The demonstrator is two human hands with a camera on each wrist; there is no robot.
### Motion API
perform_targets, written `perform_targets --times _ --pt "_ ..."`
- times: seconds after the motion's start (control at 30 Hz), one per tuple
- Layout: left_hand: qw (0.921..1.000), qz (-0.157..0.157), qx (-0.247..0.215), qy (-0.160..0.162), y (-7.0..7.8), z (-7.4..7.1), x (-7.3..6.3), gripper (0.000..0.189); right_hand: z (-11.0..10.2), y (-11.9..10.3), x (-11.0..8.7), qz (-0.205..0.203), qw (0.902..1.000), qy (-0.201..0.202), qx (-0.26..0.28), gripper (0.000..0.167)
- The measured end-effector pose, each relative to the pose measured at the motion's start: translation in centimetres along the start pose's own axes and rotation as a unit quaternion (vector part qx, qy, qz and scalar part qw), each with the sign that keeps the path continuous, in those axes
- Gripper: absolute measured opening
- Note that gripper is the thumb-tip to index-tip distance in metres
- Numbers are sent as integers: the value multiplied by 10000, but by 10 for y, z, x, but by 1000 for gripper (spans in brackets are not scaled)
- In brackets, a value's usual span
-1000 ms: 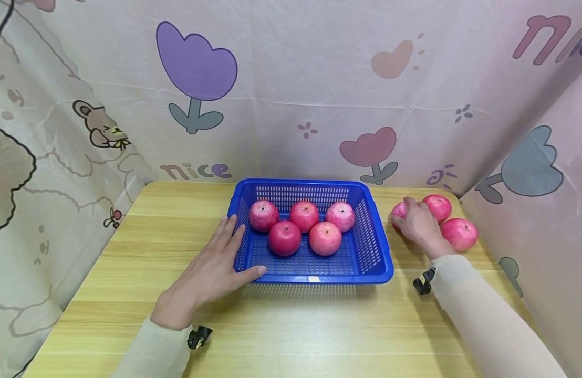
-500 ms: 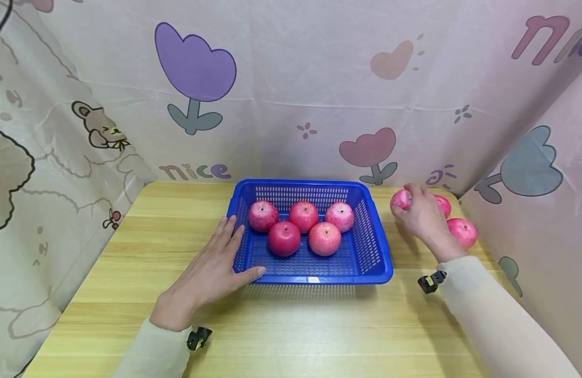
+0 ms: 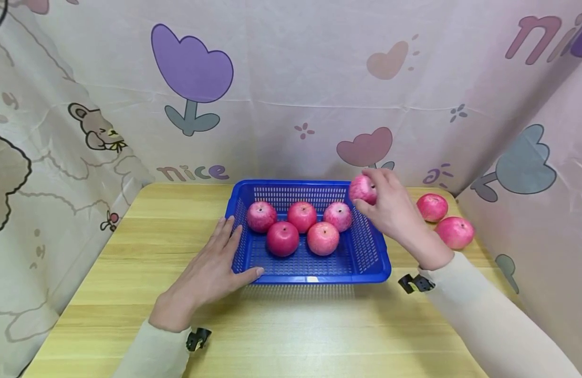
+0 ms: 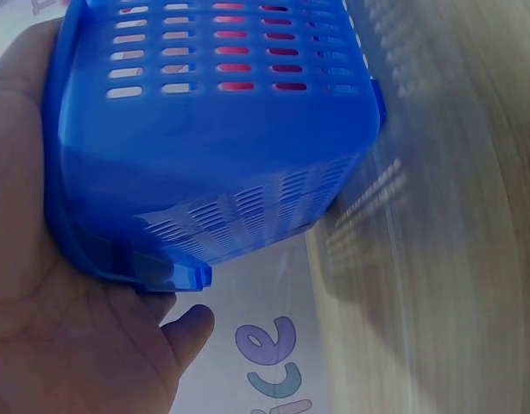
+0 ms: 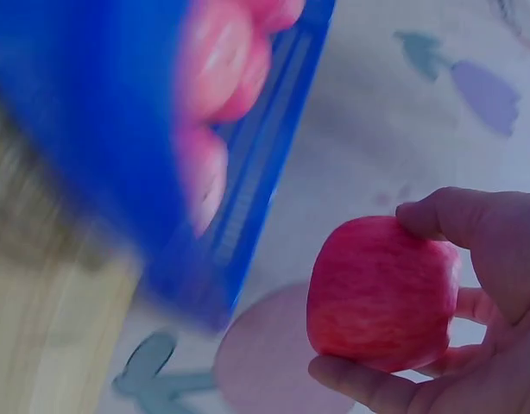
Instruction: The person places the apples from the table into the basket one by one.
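My right hand [image 3: 394, 210] grips a pink-red apple [image 3: 362, 189] over the right back corner of a blue plastic basket [image 3: 291, 279]. In the right wrist view, thumb and fingers pinch the apple [image 5: 377, 293] from opposite sides. My left hand [image 3: 209, 273] rests on the basket's left front corner, its fingers straight along the left rim and its thumb over the front rim. Several apples sit inside the basket in two rows, among them a dark red apple [image 3: 282, 239] at the front left. Slotted basket walls [image 4: 222, 147] show beside the left palm in the left wrist view.
Two more apples lie on the wooden table [image 3: 281, 336] right of the basket: one further back [image 3: 432, 207] and one nearer [image 3: 455, 232]. A printed cloth [image 3: 281, 79] hangs behind the table and along both sides.
My right hand has lifted an apple from the group at the right and carried it left to the basket's back right corner. The left hand has stayed on the basket.
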State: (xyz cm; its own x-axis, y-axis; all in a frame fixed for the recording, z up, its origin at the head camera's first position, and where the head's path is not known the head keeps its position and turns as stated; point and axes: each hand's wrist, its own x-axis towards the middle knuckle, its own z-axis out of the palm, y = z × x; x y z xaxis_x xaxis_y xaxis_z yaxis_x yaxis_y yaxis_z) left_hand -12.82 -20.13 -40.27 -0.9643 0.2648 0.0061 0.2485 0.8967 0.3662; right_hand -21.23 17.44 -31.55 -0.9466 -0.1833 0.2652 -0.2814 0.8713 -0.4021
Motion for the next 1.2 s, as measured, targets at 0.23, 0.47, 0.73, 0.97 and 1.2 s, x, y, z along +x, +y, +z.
perform_targets --times 0.23,0.47,0.73,0.97,1.2 --pt "10000 -15 10 -74 0 0 1 123 21 -49 -3 -821 9946 -436 469 64" --pt "9999 112 -9 32 -2 1 0 120 49 -88 -4 -1485 9825 -1013 494 66" --pt "9999 112 58 0 -4 1 0 121 74 -113 -4 -1870 9687 -1564 465 78" --pt "9999 147 -15 24 -2 0 0 121 89 -122 -2 -1959 9570 -2062 568 80" --pt "9999 142 -54 13 -3 0 1 122 101 -128 -1 -2214 9495 -2184 419 76"
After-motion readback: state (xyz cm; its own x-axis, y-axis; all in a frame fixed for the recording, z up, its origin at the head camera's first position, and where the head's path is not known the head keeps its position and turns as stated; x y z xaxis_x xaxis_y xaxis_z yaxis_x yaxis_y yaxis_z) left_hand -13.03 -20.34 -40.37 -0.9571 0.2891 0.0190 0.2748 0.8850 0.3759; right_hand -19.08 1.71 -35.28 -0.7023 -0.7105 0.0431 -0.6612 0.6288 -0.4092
